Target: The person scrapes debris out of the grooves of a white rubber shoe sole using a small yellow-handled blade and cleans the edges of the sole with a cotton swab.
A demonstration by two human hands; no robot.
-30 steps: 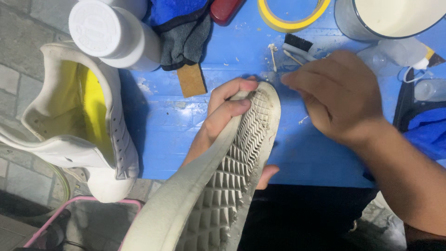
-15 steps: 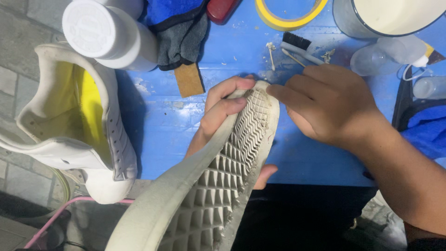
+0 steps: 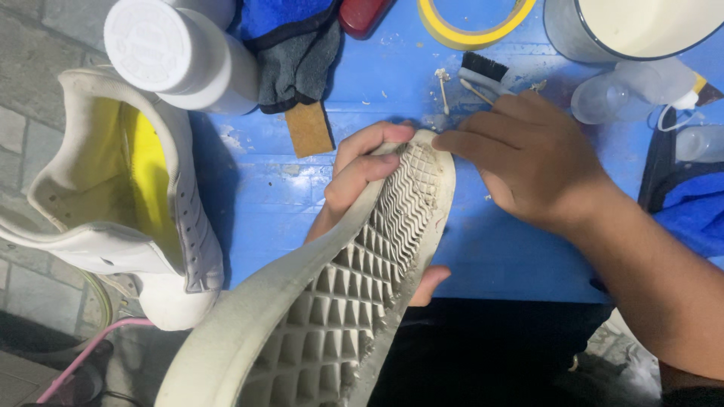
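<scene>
A white sneaker (image 3: 339, 301) is turned sole-up over the blue table (image 3: 264, 196), its grey ridged sole facing me. My left hand (image 3: 362, 181) grips the shoe's toe end, fingers curled over one edge and the thumb showing under the other. My right hand (image 3: 528, 158) rests at the toe tip with fingers bunched against the sole's edge; whether it holds a small tool I cannot tell. The second white sneaker (image 3: 121, 203) with a yellow insole stands upright at the table's left edge.
A white capped bottle (image 3: 173, 53) lies at the back left beside grey and blue cloths (image 3: 294, 53). A brown block (image 3: 309, 128), small brush (image 3: 483, 71), yellow tape roll (image 3: 475, 22), metal bucket (image 3: 603, 30) and clear plastic bottles (image 3: 626, 90) crowd the back.
The view and the sole shifted slightly; my right hand slid left along the toe edge, closer to my left fingers. The left hand's grip stayed the same.
</scene>
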